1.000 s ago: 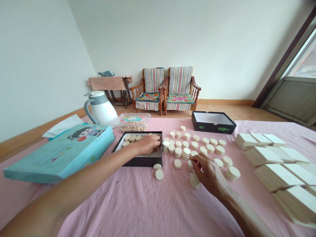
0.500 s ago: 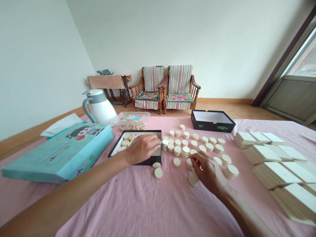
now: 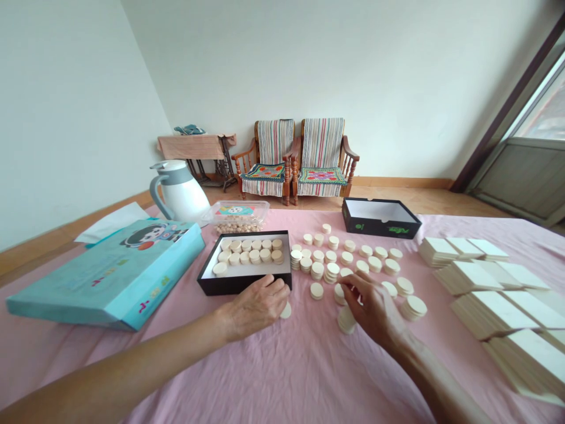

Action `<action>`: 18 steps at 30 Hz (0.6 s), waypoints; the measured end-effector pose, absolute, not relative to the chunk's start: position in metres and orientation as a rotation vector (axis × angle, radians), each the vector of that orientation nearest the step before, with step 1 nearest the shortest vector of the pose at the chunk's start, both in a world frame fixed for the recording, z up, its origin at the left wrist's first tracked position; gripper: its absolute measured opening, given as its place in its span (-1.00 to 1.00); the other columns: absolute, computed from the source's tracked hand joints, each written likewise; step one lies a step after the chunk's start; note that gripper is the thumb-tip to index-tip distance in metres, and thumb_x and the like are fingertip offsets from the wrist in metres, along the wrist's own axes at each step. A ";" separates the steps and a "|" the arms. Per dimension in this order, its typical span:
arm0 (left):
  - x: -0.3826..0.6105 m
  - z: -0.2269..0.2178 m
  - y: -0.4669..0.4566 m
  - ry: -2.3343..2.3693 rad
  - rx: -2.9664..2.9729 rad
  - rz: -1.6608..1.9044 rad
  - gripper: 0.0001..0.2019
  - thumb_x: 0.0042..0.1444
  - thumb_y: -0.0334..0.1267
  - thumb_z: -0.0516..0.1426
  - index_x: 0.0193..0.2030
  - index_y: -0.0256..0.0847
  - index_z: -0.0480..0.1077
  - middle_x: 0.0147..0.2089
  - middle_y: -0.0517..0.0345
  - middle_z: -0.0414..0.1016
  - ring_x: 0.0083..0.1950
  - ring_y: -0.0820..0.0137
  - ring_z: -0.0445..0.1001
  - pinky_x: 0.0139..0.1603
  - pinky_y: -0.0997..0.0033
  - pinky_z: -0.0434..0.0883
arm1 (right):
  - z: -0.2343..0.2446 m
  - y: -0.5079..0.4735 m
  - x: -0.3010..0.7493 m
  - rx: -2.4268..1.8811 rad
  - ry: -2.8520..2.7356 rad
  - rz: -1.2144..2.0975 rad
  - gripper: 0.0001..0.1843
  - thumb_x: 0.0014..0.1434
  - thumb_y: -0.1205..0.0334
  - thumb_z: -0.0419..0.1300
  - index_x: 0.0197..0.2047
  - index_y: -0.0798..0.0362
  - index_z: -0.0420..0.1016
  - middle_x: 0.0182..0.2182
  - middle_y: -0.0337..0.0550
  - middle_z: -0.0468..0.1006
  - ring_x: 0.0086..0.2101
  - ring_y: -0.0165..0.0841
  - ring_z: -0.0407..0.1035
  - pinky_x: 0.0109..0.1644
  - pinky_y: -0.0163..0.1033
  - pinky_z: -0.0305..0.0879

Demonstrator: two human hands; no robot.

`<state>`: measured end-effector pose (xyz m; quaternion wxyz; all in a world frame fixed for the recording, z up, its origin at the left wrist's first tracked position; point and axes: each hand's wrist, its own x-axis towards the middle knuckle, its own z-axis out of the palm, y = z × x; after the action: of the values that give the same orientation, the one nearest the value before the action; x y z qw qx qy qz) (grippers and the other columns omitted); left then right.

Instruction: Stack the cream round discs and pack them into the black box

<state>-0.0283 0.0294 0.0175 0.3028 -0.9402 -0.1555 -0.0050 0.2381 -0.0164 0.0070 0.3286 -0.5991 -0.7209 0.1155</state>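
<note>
My left hand [image 3: 260, 303] is at the front right corner of a black tray box [image 3: 229, 287], fingers curled downward. Beside its fingertips a round wooden disc [image 3: 286, 310] lies on the cloth, partly covered; what the fingers hold is hidden. Inside the box, stacked discs [image 3: 255, 255] stand in two rows, with a single disc stack [image 3: 219, 269] in front at left. My right hand [image 3: 375, 306] hovers low among the loose discs, thumb and fingers pinched together near a disc [image 3: 339, 293]. A disc stack [image 3: 346, 321] stands below its wrist side. Whatever is in that pinch cannot be made out.
Many disc stacks [image 3: 332, 271] spread across the pink cloth [image 3: 286, 377]. Rectangular wooden boards [image 3: 494, 306] are piled at right. A second black box [image 3: 382, 227] is behind. At left are a blue box [image 3: 106, 277], a white jug [image 3: 180, 194] and a plastic tub [image 3: 238, 218].
My left hand has moved from above the black box toward me, down to the discs at its front corner. The rows inside now show. My right hand has stayed in place.
</note>
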 end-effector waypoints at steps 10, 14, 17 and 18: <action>-0.046 0.012 0.020 -0.658 -2.627 -0.087 -0.86 0.22 -0.49 0.00 -0.25 -0.24 0.34 -0.30 0.12 0.37 -0.24 0.32 0.29 -0.27 0.31 0.22 | 0.007 -0.017 0.238 -1.561 -1.886 0.284 -0.80 0.21 0.31 -0.01 -0.37 0.05 0.40 -0.43 -0.22 0.40 -0.48 -0.42 0.28 -0.42 -0.30 0.14; -0.054 0.014 0.015 -0.830 -2.657 -0.127 -0.84 0.23 -0.49 -0.01 -0.18 -0.25 0.36 -0.24 0.09 0.40 -0.18 0.32 0.32 -0.22 0.32 0.29 | 0.008 -0.018 0.237 -1.521 -1.861 0.251 -0.81 0.22 0.30 0.01 -0.38 0.05 0.41 -0.42 -0.22 0.41 -0.48 -0.43 0.29 -0.41 -0.32 0.17; -0.059 0.011 0.011 -0.937 -2.629 -0.161 -0.81 0.22 -0.52 -0.02 -0.15 -0.27 0.37 -0.21 0.06 0.40 -0.12 0.30 0.33 -0.17 0.30 0.34 | 0.011 -0.019 0.236 -1.453 -1.830 0.204 -0.81 0.23 0.29 0.02 -0.33 0.05 0.45 -0.41 -0.21 0.42 -0.46 -0.45 0.30 -0.40 -0.34 0.21; -0.061 0.010 0.010 -0.973 -2.615 -0.166 -0.81 0.22 -0.52 -0.02 -0.14 -0.28 0.37 -0.20 0.05 0.40 -0.11 0.29 0.33 -0.16 0.29 0.35 | 0.012 -0.020 0.235 -1.434 -1.823 0.197 -0.81 0.24 0.29 0.02 -0.31 0.04 0.46 -0.41 -0.20 0.43 -0.46 -0.44 0.31 -0.40 -0.34 0.21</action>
<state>-0.0606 0.0096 0.0097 0.1722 -0.9216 -0.3428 -0.0584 0.2352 -0.0202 0.0120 0.3958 -0.5658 -0.7192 0.0775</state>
